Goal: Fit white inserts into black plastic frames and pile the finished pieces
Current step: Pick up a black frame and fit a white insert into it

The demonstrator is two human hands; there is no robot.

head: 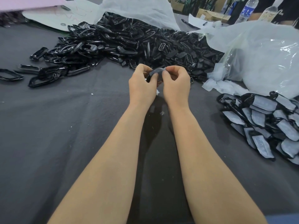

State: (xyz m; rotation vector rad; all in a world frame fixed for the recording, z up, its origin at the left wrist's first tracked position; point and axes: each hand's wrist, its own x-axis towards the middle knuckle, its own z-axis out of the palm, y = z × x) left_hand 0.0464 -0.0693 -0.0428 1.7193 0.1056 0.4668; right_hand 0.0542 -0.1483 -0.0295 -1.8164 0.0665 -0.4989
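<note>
1. Judging by the grip, the step in hand is seating a white insert (156, 72) in one black frame (148, 78). The pair is held just in front of the heap of empty black frames (129, 41), above the desk (64, 126).
2. The left hand (141, 85) curls round the frame's left end, thumb on the insert.
3. The right hand (176, 84) is curled too, thumb and forefinger pinching the insert's raised far edge.
4. The next move likely calls for pressing that edge flush all round. The piece would then go to the pile of finished pieces (265, 123), well right of the heap.
</note>
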